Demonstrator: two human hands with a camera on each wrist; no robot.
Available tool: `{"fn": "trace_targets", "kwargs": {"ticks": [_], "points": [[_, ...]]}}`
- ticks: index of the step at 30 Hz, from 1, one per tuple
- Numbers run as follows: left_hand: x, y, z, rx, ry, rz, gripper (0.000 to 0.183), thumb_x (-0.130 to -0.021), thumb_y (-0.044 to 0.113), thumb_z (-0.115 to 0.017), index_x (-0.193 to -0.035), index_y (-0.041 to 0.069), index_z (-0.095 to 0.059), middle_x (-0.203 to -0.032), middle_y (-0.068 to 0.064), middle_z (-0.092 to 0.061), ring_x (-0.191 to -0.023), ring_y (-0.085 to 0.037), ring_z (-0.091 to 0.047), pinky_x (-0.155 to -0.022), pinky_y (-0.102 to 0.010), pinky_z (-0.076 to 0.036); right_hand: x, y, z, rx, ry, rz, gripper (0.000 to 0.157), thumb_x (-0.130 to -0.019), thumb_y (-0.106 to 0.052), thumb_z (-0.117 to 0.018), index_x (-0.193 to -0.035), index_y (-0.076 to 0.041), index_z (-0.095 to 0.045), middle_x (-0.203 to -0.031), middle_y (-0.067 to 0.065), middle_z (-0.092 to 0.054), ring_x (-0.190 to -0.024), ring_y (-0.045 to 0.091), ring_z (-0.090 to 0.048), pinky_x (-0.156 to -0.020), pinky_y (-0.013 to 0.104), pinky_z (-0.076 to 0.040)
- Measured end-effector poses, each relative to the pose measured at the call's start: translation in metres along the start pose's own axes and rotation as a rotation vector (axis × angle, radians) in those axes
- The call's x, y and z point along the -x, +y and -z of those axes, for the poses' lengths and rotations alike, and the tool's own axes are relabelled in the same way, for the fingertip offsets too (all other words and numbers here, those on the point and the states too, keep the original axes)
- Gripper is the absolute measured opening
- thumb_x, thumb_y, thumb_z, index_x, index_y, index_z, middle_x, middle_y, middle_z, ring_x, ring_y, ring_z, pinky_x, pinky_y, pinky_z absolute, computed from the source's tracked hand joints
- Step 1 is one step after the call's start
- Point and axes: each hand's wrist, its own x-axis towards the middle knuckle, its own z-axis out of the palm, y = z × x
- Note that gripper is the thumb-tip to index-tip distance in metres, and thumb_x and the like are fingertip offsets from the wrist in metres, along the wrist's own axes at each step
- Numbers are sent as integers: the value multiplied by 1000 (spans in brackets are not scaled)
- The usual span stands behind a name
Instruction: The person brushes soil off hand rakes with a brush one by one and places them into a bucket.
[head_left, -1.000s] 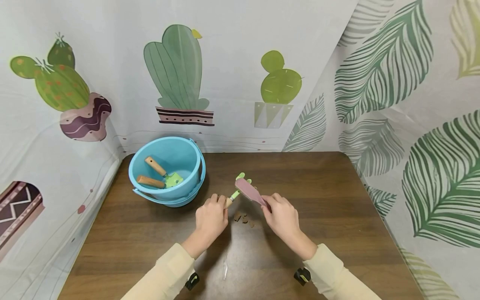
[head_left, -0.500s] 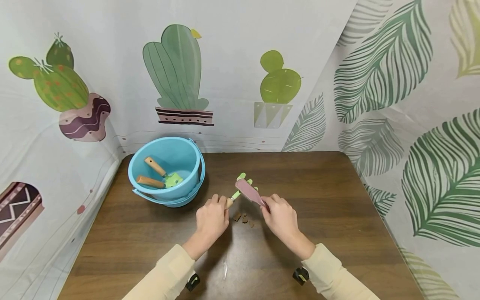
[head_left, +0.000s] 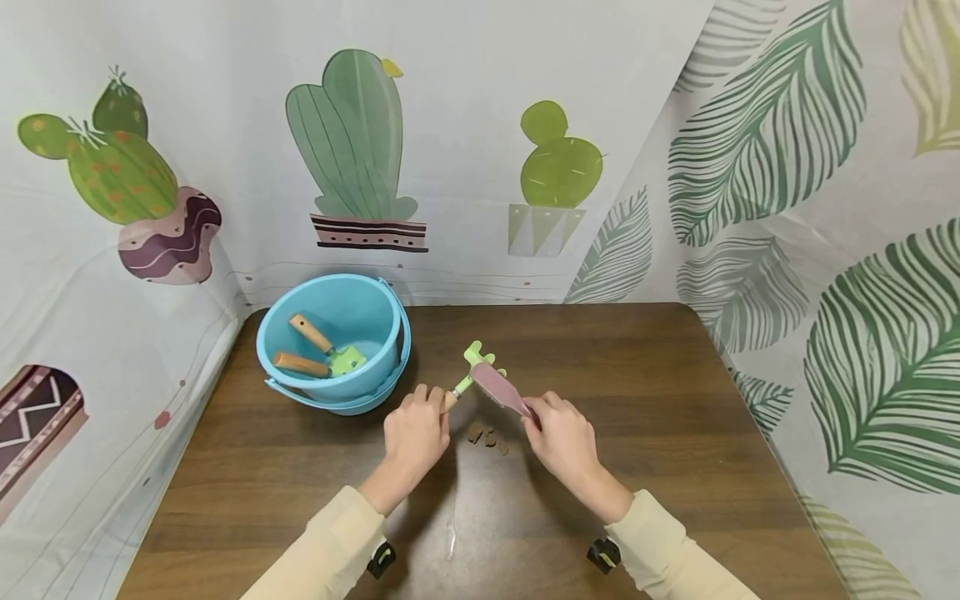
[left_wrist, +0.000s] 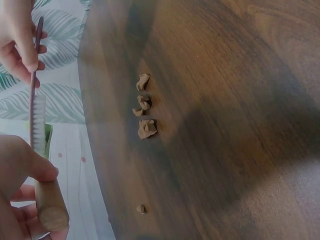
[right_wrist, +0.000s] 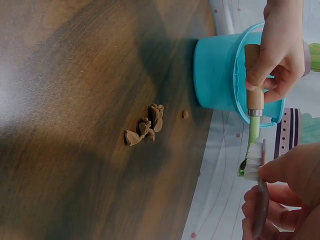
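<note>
My left hand [head_left: 417,425] grips the wooden handle of a small hand rake [head_left: 474,353] with a light green, pronged head. My right hand [head_left: 564,433] holds a pink brush [head_left: 498,388] by its handle, bristles facing down. In the head view the brush overlaps part of the rake's head and covers some prongs. White bristles [right_wrist: 254,160] lie against the green metal in the right wrist view. Both tools are held above the table. Beneath them lie several brown crumbly lumps [left_wrist: 147,129], like soil or clay.
A light blue bucket [head_left: 330,287] stands at the back left of the dark wooden table [head_left: 637,375]. Inside it are two wooden-handled tools [head_left: 311,333], with a green metal head showing. A printed cloth [head_left: 465,125] hangs behind the table.
My left hand has shifted slightly left with the rake, and the rake's head has turned and slid left under the brush. My right hand and the brush have barely moved.
</note>
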Motion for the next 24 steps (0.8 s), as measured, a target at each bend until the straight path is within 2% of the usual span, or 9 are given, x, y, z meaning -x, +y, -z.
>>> {"fn": "trace_targets", "kwargs": {"ticks": [18, 24], "points": [[-4, -5, 1, 9, -15, 27, 20, -68, 15, -72, -81, 9, -58, -73, -5, -50, -65, -25, -56, -42, -38, -41, 11, 9, 3, 8, -14, 3, 22, -73, -15, -73, -95, -12, -72, -76, 0, -61, -62, 16, -57, -46, 34, -45], [-4, -5, 0, 12, -18, 31, 20, -69, 14, -72, -81, 9, -58, -72, -5, -50, -64, -25, -56, -41, -38, -41, 12, 11, 3, 13, 27, 21, 23, -72, -16, -74, -95, -13, -71, -76, -1, -60, -62, 18, -57, -45, 34, -45]]}}
